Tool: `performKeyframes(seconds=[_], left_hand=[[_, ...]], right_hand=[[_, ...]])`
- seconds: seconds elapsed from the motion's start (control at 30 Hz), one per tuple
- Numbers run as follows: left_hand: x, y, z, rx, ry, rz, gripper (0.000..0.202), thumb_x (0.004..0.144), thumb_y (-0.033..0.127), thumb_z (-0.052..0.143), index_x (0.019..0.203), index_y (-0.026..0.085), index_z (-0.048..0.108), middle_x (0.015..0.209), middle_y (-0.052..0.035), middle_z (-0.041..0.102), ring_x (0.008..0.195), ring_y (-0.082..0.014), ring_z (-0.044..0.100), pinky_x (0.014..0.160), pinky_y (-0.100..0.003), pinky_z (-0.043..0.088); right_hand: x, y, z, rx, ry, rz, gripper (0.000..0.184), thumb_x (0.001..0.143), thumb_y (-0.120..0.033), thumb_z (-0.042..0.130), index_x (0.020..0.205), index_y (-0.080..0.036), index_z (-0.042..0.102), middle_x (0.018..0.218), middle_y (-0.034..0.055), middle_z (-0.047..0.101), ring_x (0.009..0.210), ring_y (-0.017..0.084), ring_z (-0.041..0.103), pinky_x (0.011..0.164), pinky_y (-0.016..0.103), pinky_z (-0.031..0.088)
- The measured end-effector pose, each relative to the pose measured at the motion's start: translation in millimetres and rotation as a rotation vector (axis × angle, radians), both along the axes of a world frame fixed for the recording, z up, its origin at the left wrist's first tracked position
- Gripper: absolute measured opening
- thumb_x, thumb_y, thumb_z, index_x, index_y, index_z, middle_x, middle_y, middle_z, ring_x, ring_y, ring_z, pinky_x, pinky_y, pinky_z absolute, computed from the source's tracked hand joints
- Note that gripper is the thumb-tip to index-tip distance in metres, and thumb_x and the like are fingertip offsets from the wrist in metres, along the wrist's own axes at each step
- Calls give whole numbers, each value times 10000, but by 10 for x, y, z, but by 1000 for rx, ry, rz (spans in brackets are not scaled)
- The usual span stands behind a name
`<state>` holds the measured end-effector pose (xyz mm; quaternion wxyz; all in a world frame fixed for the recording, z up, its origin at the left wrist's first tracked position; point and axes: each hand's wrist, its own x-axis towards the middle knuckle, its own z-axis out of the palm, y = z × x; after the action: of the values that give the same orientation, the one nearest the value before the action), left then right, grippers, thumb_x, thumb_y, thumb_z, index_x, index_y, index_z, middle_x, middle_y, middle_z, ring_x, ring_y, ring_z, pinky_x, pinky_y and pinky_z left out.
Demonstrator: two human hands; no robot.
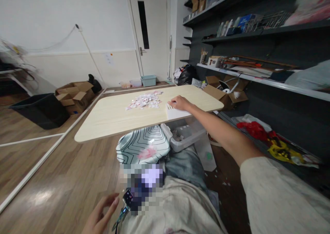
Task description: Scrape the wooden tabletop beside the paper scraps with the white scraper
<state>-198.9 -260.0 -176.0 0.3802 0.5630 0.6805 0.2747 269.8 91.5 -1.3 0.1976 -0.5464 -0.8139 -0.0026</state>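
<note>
My right hand (179, 103) reaches across the pale tabletop (108, 115), its fingers curled at the upper edge of a white slotted holder (176, 113) by the near edge. What the fingertips pinch, if anything, is hidden. To its left lies a heap of small white and pink pieces (145, 100). My left hand (103, 211) is low beside my lap, fingers apart and holding nothing. Close to it hangs a small dark device (127, 198) on a cord. A patterned cushion-like cloth (141, 144) with pink pieces on it lies below the table edge.
Under the table's near edge sits a clear plastic bin (187, 136) with small pieces inside. Open cardboard boxes stand at left (74, 94) and right (228, 91). A black bin (41, 110) is on the left floor. Loaded dark shelves (257, 38) line the right wall.
</note>
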Motion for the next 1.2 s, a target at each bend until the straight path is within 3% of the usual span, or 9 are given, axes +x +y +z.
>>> performKeyframes(seconds=[0.1, 0.17, 0.27, 0.4, 0.53, 0.63, 0.87, 1.03, 1.2], left_hand=[[292, 203, 251, -81, -91, -109, 689, 773, 930, 617, 991, 325, 864, 1214, -96, 856, 1303, -438, 711, 1096, -523, 596], [447, 354, 285, -125, -165, -173, 644, 797, 886, 667, 926, 278, 833, 1089, -94, 849, 1156, -397, 748, 989, -462, 612], [584, 516, 157, -126, -238, -153, 639, 740, 861, 758, 829, 229, 749, 867, -65, 777, 882, -311, 724, 806, -388, 570], [645, 609, -21, -150, -284, -128, 642, 639, 826, 838, 752, 229, 632, 734, -20, 676, 735, -245, 642, 700, -340, 486], [688, 625, -51, -120, -281, -117, 626, 598, 765, 876, 746, 243, 563, 710, 4, 616, 718, -217, 588, 689, -326, 457], [707, 607, 6, -124, -277, -115, 654, 570, 776, 884, 746, 249, 538, 712, 10, 588, 724, -213, 568, 693, -327, 449], [672, 539, 271, -188, -365, -206, 621, 810, 854, 706, 849, 246, 587, 866, -10, 609, 869, -239, 571, 765, -335, 444], [615, 576, 159, -236, -386, -207, 624, 754, 814, 793, 872, 239, 582, 850, 1, 599, 845, -228, 548, 770, -333, 427], [569, 599, 65, -244, -409, -219, 593, 784, 771, 808, 896, 229, 595, 902, -10, 636, 884, -235, 568, 793, -338, 432]], right_hand=[[-10, 8, -12, 9, 6, -28, 520, 1059, -469, 568, 697, -125, 713, 648, 28, 588, 686, 125, 423, 675, 322, 239], [-17, 12, -15, 6, 7, -28, 528, 1065, -477, 566, 702, -124, 719, 648, 30, 590, 689, 127, 426, 677, 323, 236], [-17, 19, -17, 7, 10, -7, 529, 1068, -470, 567, 693, -126, 712, 641, 28, 581, 686, 127, 413, 674, 323, 230], [-11, 24, -17, 13, 15, 5, 536, 1073, -465, 555, 690, -123, 706, 640, 31, 570, 698, 131, 409, 684, 328, 233], [-12, 20, -15, 7, 18, -2, 526, 1071, -465, 550, 696, -129, 700, 658, 31, 578, 696, 131, 411, 694, 327, 244], [-14, 13, -12, 5, 17, -1, 524, 1071, -469, 547, 709, -126, 708, 666, 35, 590, 706, 132, 419, 696, 327, 245], [-22, 6, -5, 6, 22, -4, 530, 1062, -470, 554, 684, -127, 693, 643, 31, 573, 699, 130, 404, 687, 328, 243], [-17, 18, -8, -3, 52, 5, 500, 1035, -437, 582, 622, -157, 622, 588, 8, 500, 671, 131, 392, 672, 332, 240], [-11, 39, -24, 4, 61, 12, 502, 1025, -434, 582, 598, -169, 585, 577, 5, 477, 678, 136, 403, 672, 335, 243]])
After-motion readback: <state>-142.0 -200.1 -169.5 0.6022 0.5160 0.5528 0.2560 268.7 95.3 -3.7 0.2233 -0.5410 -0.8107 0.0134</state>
